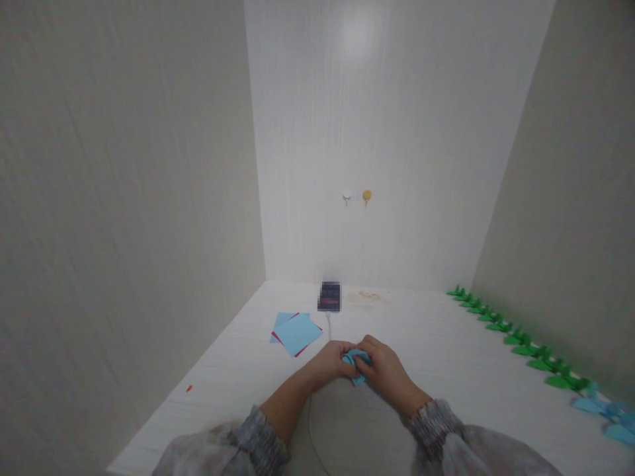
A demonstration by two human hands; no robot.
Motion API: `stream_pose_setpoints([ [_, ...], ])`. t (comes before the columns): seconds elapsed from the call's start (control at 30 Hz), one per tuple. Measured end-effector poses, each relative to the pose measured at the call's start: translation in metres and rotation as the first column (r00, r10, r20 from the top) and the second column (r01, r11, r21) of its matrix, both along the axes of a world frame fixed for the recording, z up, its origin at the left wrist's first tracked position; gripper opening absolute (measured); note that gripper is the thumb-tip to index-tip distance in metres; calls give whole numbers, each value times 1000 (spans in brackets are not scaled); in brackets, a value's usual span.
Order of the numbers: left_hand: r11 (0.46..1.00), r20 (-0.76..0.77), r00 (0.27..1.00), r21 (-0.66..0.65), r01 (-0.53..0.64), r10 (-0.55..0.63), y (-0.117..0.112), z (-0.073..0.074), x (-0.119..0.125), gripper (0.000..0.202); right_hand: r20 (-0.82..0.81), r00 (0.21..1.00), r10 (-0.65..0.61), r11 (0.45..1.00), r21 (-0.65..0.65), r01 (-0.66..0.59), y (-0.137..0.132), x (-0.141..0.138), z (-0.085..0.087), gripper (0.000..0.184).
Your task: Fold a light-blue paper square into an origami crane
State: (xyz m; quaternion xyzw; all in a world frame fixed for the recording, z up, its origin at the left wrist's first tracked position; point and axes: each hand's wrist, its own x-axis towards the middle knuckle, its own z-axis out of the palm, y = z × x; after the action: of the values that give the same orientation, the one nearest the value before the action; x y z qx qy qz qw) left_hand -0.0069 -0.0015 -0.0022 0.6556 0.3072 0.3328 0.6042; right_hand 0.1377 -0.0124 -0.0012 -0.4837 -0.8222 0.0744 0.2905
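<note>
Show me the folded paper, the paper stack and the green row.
folded blue paper (356,359), head view, exposed middle
paper stack (297,334), head view, top blue sheet
green row (514,339), head view, one middle piece

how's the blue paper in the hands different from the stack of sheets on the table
The blue paper is folded small; the stack of sheets lies flat and unfolded. The blue paper is pinched between left hand and right hand; the stack sits untouched. Both are light blue.

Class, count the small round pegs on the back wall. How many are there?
2. A white peg, and a yellow peg just right of it, both on the back wall, above the left hand and right hand gripping the blue paper. None seems hidden.
</note>
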Motion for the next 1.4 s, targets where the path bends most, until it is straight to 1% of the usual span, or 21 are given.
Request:
stream_pose_setpoints([
  [0.13, 1000, -30, 1000, -4, -8, 8, -1, 0, -1, 28, -10, 1000, -1, 1000, 11, 1, -1, -1, 1, 11],
  [0.27, 1000, -18, 1000, -12, 13, -13, 2, -4, -3, 29, -89, 996, -22, 1000, 0, 22, 0, -1, 1, 11],
  [0.4, 1000, -29, 999, -17, 22, -22, 4, -5, -3, 32, -226, 974, 7, 999, -43, -17, 3, 1, -1, 9],
  [0.6, 999, -10, 1000, -47, 14, -14, 4, -5, -4, 33, -468, 884, 22, 978, -171, -115, 10, 4, -9, 8],
  [0.67, 995, 25, 999, -90, 29, -27, 3, -5, -3, 32, -523, 852, 18, 971, -193, -139, 11, 4, -10, 7],
  [0.73, 987, 102, 994, -157, 42, -26, 3, -4, -1, 27, -576, 817, 20, 961, -213, -174, 12, 5, -11, 7],
  [0.77, 980, 152, 988, -196, 39, -9, 2, -3, -1, 27, -601, 799, 21, 954, -226, -196, 12, 5, -11, 7],
  [0.83, 965, 245, 969, -262, 26, 41, 3, -3, 1, 33, -644, 765, 21, 939, -249, -236, 13, 6, -11, 7],
  [0.93, 957, 302, 950, -290, 14, 78, 5, -5, 2, 35, -677, 736, 5, 932, -263, -249, 15, 6, -12, 7],
  [1.03, 965, 288, 954, -262, -6, 84, 6, -6, 2, 31, -682, 731, -8, 933, -268, -239, 15, 5, -12, 8],
  [1.13, 972, 269, 959, -236, -23, 88, 5, -6, 2, 31, -676, 736, -3, 939, -255, -231, 14, 4, -10, 10],
  [1.27, 976, 253, 964, -218, -22, 79, 5, -6, 2, 29, -675, 738, -7, 947, -241, -212, 12, 3, -7, 12],
  [1.4, 979, 231, 970, -202, -21, 68, 6, -7, 2, 27, -678, 735, 0, 943, -244, -225, 14, 4, -10, 12],
])
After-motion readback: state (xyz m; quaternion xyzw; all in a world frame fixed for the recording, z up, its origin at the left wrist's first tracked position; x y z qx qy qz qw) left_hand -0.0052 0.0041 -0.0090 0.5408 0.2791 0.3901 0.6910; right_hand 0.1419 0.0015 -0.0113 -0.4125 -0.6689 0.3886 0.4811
